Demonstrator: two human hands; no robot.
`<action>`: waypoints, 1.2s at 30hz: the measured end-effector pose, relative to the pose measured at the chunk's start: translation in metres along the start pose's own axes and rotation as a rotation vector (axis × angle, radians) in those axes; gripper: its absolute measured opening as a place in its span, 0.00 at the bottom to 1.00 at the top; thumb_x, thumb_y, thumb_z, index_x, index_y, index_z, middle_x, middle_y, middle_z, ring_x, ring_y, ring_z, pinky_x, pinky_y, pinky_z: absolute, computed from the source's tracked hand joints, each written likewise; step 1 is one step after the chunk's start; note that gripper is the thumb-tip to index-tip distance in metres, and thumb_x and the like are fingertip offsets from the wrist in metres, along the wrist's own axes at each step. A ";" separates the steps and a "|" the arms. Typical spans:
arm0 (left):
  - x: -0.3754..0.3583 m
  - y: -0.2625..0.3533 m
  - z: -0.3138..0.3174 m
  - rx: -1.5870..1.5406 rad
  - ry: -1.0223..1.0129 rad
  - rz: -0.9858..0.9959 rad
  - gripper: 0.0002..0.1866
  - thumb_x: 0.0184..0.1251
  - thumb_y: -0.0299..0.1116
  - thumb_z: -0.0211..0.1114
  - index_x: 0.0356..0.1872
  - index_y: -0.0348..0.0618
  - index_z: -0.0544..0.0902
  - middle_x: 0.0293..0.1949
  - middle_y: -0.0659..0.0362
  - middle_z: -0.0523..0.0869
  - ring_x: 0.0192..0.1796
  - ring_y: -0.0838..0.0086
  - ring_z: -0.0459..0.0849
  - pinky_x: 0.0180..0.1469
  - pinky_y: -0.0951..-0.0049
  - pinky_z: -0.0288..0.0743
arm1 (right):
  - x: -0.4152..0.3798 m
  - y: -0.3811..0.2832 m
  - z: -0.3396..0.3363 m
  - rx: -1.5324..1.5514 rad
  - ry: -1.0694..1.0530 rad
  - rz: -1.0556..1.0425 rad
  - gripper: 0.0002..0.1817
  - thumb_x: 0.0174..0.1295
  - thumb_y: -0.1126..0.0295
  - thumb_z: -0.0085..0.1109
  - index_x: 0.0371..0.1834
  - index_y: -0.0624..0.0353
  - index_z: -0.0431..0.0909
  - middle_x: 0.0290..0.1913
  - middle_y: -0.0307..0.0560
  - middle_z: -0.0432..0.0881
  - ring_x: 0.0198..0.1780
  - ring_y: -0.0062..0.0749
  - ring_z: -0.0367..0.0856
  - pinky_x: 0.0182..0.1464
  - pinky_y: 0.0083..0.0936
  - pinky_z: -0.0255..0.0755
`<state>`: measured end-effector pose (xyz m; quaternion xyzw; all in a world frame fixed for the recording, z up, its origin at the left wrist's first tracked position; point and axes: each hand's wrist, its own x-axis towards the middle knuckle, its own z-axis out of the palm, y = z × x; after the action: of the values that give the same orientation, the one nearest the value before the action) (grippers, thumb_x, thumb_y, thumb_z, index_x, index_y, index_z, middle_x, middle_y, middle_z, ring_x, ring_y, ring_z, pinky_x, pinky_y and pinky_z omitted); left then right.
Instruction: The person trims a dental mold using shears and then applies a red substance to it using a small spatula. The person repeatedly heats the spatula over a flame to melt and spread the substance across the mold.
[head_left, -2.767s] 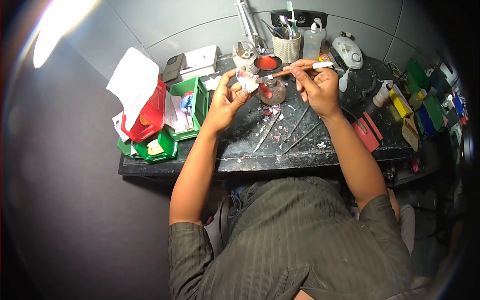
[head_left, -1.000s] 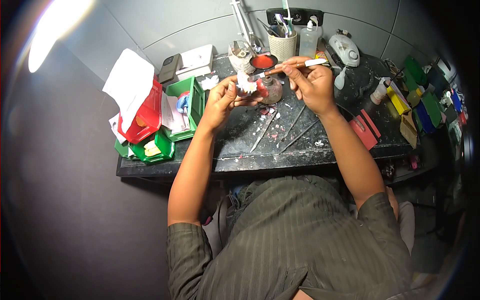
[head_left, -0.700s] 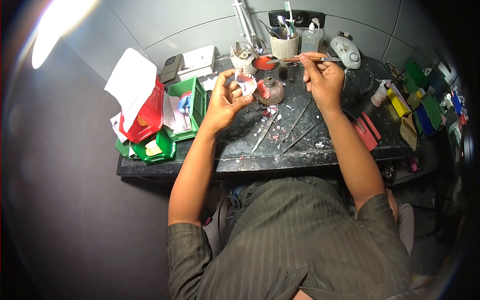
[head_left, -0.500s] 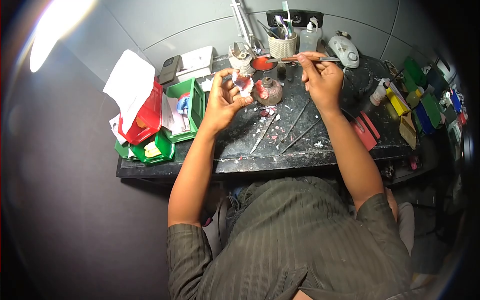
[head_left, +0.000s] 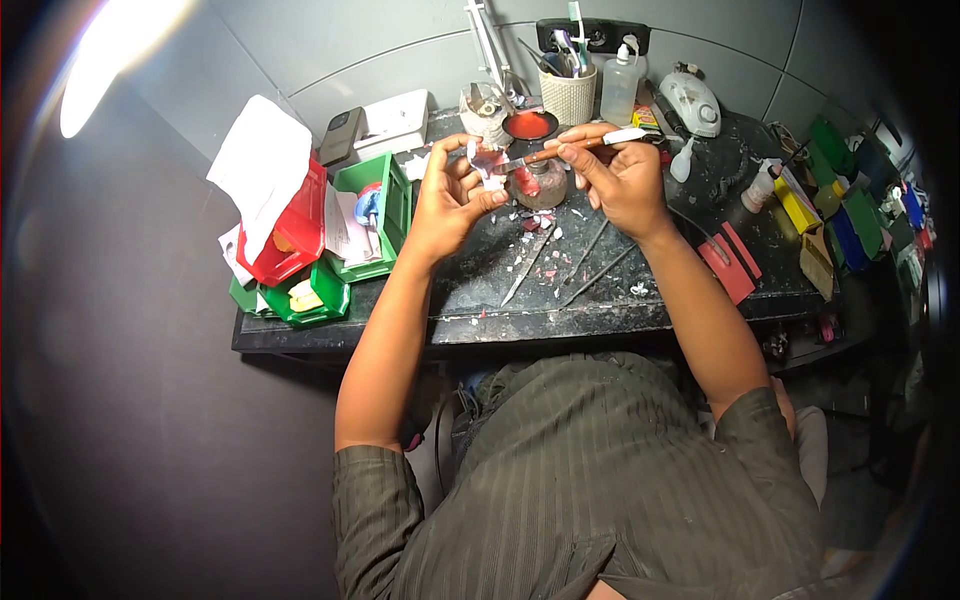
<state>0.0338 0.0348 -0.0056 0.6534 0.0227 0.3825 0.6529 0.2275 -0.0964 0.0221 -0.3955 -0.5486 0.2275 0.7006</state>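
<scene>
My left hand [head_left: 446, 208] is closed on a small pink and white piece [head_left: 486, 162] that looks like a wax denture base. A wooden-handled wax knife [head_left: 548, 153] lies in the pinch of my right hand [head_left: 622, 184]. The knife's metal tip reaches the pink piece and seems to touch it. Just behind and between my hands stands a squat glass burner [head_left: 541, 189], stained pink and partly covered by the knife. Beyond it sits a round dark dish of red wax [head_left: 529, 125].
Wax scraps and several thin tools [head_left: 528, 265] lie on the black bench [head_left: 460, 325]. Green and red bins [head_left: 385, 255] stand at the left. At the back are a toothbrush cup [head_left: 569, 98], a clear bottle [head_left: 619, 85] and a white device [head_left: 690, 103]. Red sheets [head_left: 727, 265] lie right.
My right hand has moved left and slightly down, bringing the knife tip from the red wax dish to the pink piece. My left hand has stayed nearly still.
</scene>
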 end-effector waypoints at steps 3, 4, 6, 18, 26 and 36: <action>-0.001 0.001 0.000 0.018 -0.002 -0.001 0.36 0.58 0.15 0.71 0.64 0.46 0.62 0.58 0.52 0.77 0.62 0.65 0.79 0.62 0.66 0.77 | 0.001 -0.003 0.003 0.006 0.035 -0.016 0.07 0.67 0.73 0.64 0.44 0.65 0.82 0.35 0.42 0.87 0.23 0.10 0.72 0.20 0.10 0.62; -0.001 0.001 0.000 0.019 -0.001 -0.001 0.36 0.58 0.15 0.71 0.64 0.46 0.62 0.58 0.52 0.77 0.62 0.65 0.79 0.62 0.66 0.77 | 0.001 -0.003 0.003 0.007 0.035 -0.016 0.07 0.67 0.73 0.64 0.44 0.65 0.82 0.35 0.42 0.87 0.23 0.10 0.72 0.20 0.10 0.62; 0.000 0.000 0.000 0.011 -0.001 0.005 0.36 0.58 0.14 0.71 0.64 0.46 0.62 0.58 0.52 0.77 0.61 0.65 0.80 0.61 0.66 0.78 | 0.000 -0.001 0.003 -0.014 -0.019 -0.040 0.06 0.67 0.73 0.63 0.44 0.64 0.82 0.36 0.42 0.88 0.24 0.10 0.72 0.23 0.10 0.64; 0.000 0.001 -0.001 -0.003 0.003 -0.009 0.36 0.57 0.14 0.71 0.63 0.47 0.63 0.59 0.52 0.77 0.61 0.67 0.79 0.61 0.69 0.77 | -0.002 0.000 0.000 -0.006 0.023 0.032 0.07 0.67 0.71 0.65 0.42 0.63 0.84 0.26 0.37 0.82 0.19 0.10 0.70 0.18 0.10 0.59; 0.000 -0.001 -0.001 0.018 -0.007 0.006 0.37 0.56 0.13 0.71 0.63 0.47 0.63 0.59 0.53 0.77 0.61 0.68 0.79 0.60 0.70 0.77 | 0.012 0.007 -0.025 -0.203 0.328 0.033 0.09 0.66 0.69 0.67 0.42 0.63 0.84 0.19 0.34 0.76 0.16 0.11 0.67 0.17 0.12 0.56; 0.000 -0.001 -0.001 0.023 -0.005 -0.013 0.37 0.56 0.12 0.70 0.63 0.48 0.63 0.61 0.52 0.76 0.60 0.69 0.79 0.58 0.71 0.78 | 0.006 -0.001 -0.013 -0.033 0.238 -0.001 0.08 0.66 0.71 0.66 0.42 0.64 0.84 0.23 0.37 0.80 0.17 0.10 0.68 0.16 0.11 0.57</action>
<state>0.0339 0.0362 -0.0070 0.6615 0.0296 0.3764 0.6479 0.2419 -0.0966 0.0254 -0.4309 -0.4654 0.1698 0.7542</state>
